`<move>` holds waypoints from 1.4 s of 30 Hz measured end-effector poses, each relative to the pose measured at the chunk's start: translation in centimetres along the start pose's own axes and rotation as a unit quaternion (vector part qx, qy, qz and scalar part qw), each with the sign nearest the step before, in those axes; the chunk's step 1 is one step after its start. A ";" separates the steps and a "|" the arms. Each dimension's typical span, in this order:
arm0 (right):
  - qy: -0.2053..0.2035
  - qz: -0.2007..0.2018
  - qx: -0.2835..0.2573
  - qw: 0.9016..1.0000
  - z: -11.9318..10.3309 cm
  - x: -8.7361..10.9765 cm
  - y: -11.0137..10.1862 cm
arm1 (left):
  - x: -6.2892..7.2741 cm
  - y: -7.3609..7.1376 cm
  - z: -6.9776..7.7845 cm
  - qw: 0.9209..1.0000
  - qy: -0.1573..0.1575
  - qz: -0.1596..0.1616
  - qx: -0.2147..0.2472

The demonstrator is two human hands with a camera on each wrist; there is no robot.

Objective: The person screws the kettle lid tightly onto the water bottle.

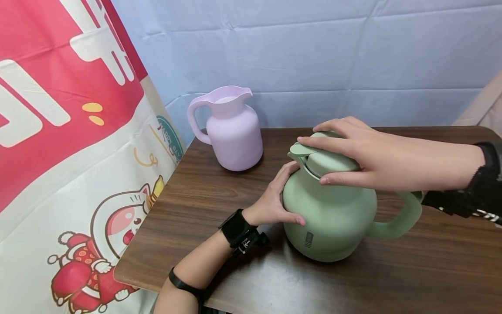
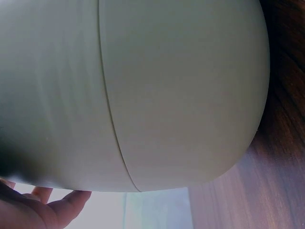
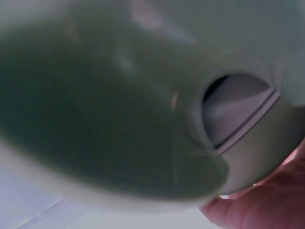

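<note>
A pale green thermos jug (image 1: pixel 329 218) stands upright on the wooden table, its spout towards the left and its handle (image 1: pixel 405 218) towards the right. My left hand (image 1: pixel 276 196) holds the left side of its body, thumb in front and fingers round the far side. From above, my right hand (image 1: pixel 349 150) grips the green lid (image 1: pixel 333 161) at the jug's mouth, thumb on the near side. The left wrist view is mostly filled by the jug's smooth body (image 2: pixel 181 95) with a seam round it. Close, blurred green surfaces fill much of the right wrist view.
A lilac jug (image 1: pixel 235 135) with a handle and spout stands at the table's back left. Behind the wooden table (image 1: pixel 188 244) hangs a pale blue cloth (image 1: pixel 313 65). A printed red and white cloth (image 1: pixel 59 152) hangs along the left edge.
</note>
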State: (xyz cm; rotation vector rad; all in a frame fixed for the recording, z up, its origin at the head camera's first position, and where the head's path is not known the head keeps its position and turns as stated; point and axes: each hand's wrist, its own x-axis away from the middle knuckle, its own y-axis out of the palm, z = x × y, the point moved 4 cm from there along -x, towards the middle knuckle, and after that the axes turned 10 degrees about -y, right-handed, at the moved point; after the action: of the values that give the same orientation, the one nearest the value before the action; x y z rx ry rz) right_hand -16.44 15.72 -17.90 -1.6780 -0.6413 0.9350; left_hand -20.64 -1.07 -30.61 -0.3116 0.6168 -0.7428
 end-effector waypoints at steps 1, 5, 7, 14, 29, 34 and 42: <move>0.001 -0.002 0.001 1.000 0.0 0.0 0.0 | 0.0 0.0 0.0 1.000 0.000 0.000 0.000; 0.003 -0.013 0.005 1.000 0.1 0.0 0.0 | 0.0 -0.1 0.0 1.000 0.001 0.001 0.000; 0.003 -0.019 0.007 1.000 0.2 0.0 0.0 | 0.0 -0.1 0.0 1.000 0.002 0.002 0.000; 0.002 -0.032 -0.008 0.999 0.2 -0.1 0.2 | 0.1 -0.1 -0.1 1.000 -0.004 0.002 -0.004; 0.032 -0.063 -0.006 0.997 0.1 0.1 0.4 | -0.1 0.4 -3.5 1.000 0.001 -0.005 -0.015; 0.057 -0.099 -0.010 0.993 -0.1 0.3 0.2 | 0.1 0.2 -1.7 1.000 -0.001 -0.005 -0.005; 0.072 -0.105 -0.033 0.991 -0.5 0.7 0.1 | 0.0 0.3 -2.1 1.000 0.006 -0.003 -0.007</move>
State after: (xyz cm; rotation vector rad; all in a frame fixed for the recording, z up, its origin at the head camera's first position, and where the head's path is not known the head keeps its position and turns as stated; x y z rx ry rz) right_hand -15.66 15.95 -18.07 -1.6815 -0.7408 0.6446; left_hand -21.78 -0.98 -32.34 -0.3230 0.6332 -0.7466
